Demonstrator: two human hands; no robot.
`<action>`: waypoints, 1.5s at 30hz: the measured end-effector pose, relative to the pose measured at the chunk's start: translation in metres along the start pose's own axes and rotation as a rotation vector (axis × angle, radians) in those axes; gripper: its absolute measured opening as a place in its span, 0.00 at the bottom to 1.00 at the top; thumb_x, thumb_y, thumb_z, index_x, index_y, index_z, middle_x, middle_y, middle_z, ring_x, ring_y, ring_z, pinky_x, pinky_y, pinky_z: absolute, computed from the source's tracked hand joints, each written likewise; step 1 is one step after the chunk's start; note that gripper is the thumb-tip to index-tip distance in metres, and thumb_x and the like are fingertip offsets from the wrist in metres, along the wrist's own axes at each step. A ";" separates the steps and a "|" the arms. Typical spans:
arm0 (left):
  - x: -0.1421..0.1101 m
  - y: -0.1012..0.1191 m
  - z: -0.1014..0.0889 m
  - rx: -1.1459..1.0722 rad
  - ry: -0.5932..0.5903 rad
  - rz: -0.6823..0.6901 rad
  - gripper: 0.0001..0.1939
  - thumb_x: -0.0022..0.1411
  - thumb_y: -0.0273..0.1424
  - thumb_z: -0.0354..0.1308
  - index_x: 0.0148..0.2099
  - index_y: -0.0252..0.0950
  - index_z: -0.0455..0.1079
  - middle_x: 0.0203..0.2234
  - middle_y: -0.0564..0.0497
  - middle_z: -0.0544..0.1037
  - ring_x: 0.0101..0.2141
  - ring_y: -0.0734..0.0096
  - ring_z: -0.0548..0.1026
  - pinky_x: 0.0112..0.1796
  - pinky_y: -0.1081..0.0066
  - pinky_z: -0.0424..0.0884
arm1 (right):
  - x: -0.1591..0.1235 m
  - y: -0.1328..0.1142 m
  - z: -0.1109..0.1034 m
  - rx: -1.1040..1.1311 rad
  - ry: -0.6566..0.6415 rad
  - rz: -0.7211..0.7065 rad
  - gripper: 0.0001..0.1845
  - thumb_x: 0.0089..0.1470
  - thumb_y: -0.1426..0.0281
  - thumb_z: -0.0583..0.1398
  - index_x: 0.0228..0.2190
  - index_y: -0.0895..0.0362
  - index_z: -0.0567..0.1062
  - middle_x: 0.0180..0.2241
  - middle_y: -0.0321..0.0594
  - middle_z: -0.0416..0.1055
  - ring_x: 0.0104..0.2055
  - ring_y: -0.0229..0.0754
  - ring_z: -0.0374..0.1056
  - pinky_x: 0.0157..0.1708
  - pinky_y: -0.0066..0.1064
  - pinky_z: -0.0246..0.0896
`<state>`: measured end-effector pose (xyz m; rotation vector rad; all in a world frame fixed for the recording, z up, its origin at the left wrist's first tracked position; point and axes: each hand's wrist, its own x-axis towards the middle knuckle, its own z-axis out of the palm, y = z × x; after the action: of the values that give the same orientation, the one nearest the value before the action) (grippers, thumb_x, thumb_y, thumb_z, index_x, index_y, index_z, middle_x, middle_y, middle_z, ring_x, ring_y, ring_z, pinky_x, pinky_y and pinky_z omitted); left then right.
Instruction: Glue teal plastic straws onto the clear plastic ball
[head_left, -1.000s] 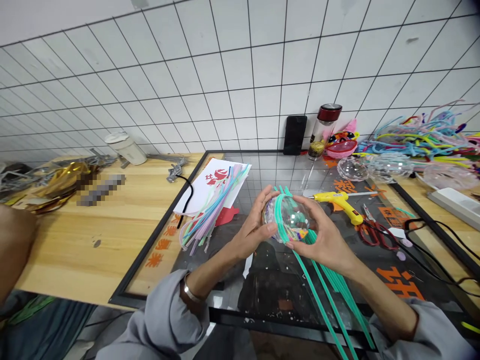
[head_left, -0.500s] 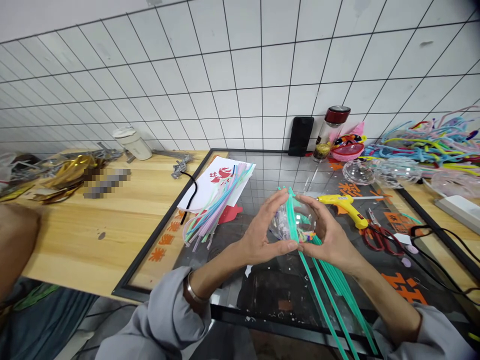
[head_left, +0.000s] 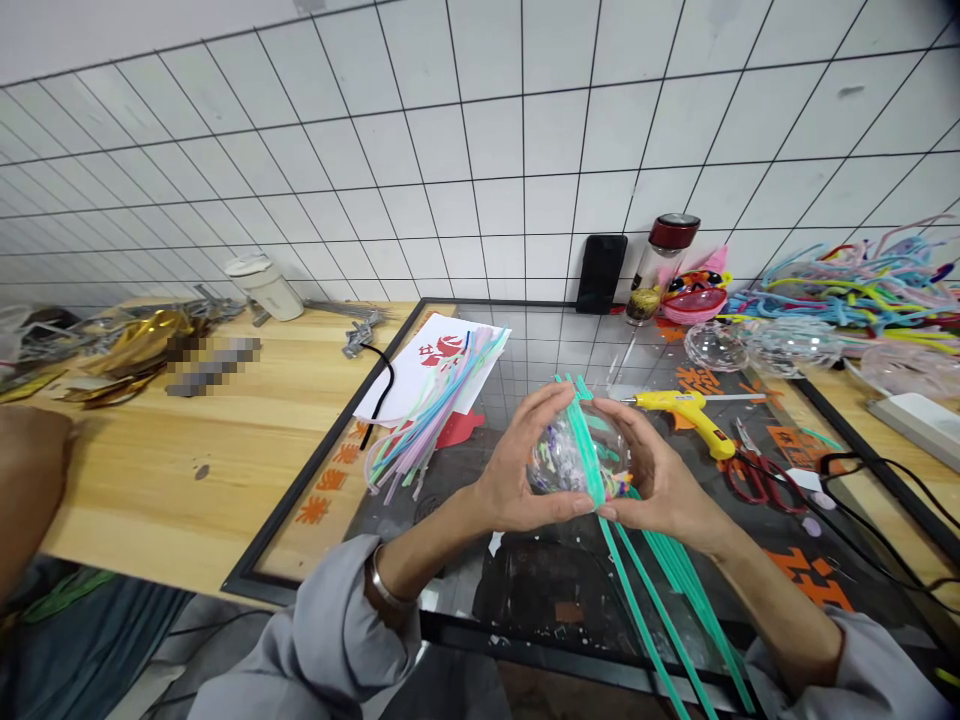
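Note:
Both hands cup a clear plastic ball (head_left: 564,458) filled with coloured scraps, held above a dark glass board (head_left: 525,340). My left hand (head_left: 517,470) wraps its left side, thumb under and fingers over the top. My right hand (head_left: 658,475) closes on the right side and presses a teal pipe cleaner (head_left: 585,440) over the ball's middle. Several more teal pipe cleaners (head_left: 675,590) trail from under the ball toward my right forearm.
Pastel pipe cleaners (head_left: 427,410) lie on a white sheet left of the ball. A yellow glue gun (head_left: 686,405), red scissors (head_left: 757,475) and black cables (head_left: 870,500) lie right. Clear half-shells (head_left: 712,343), a jar (head_left: 660,262), a phone (head_left: 601,272) stand behind. Another person's arm (head_left: 30,480) is far left.
Both hands turned the ball slightly and closed in tighter around it; my right fingers now press the teal pipe cleaner over its middle. The view shifted a little.

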<state>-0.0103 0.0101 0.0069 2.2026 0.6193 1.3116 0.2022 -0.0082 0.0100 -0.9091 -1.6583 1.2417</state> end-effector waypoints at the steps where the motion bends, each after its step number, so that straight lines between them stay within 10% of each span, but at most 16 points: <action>1: 0.000 0.000 -0.001 -0.014 -0.008 0.005 0.48 0.55 0.51 0.64 0.70 0.43 0.47 0.66 0.38 0.57 0.66 0.44 0.55 0.64 0.43 0.53 | 0.000 0.000 0.000 0.006 -0.007 -0.007 0.49 0.40 0.61 0.72 0.60 0.47 0.59 0.67 0.46 0.53 0.70 0.54 0.47 0.62 0.46 0.58; 12: 0.006 -0.006 -0.004 -0.039 -0.035 0.037 0.46 0.46 0.51 0.70 0.64 0.44 0.59 0.57 0.40 0.67 0.58 0.48 0.67 0.58 0.46 0.64 | 0.001 -0.002 -0.001 -0.020 -0.014 0.000 0.50 0.38 0.55 0.72 0.60 0.50 0.61 0.64 0.47 0.58 0.69 0.55 0.47 0.64 0.48 0.54; 30: 0.002 -0.008 -0.002 0.029 -0.039 0.090 0.23 0.64 0.47 0.57 0.58 0.46 0.67 0.58 0.42 0.64 0.58 0.56 0.67 0.54 0.53 0.68 | 0.002 -0.003 0.001 0.102 0.012 0.175 0.49 0.38 0.56 0.72 0.60 0.48 0.62 0.64 0.45 0.58 0.65 0.54 0.56 0.58 0.45 0.62; 39: 0.001 -0.012 0.000 0.261 -0.147 0.279 0.53 0.48 0.54 0.67 0.69 0.44 0.48 0.63 0.37 0.57 0.64 0.41 0.57 0.62 0.39 0.55 | 0.005 -0.010 0.002 0.286 0.080 0.286 0.43 0.35 0.59 0.73 0.54 0.49 0.68 0.56 0.42 0.67 0.60 0.53 0.61 0.53 0.43 0.66; 45: 0.002 -0.009 -0.001 0.420 -0.209 0.291 0.42 0.57 0.40 0.64 0.68 0.44 0.48 0.62 0.37 0.58 0.63 0.43 0.57 0.59 0.40 0.60 | 0.006 -0.013 0.002 0.330 0.076 0.409 0.41 0.37 0.58 0.71 0.54 0.50 0.68 0.53 0.43 0.68 0.48 0.48 0.68 0.31 0.30 0.69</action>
<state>-0.0117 0.0186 0.0036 2.8185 0.5466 1.1393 0.1972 -0.0067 0.0230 -1.1017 -1.1909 1.6735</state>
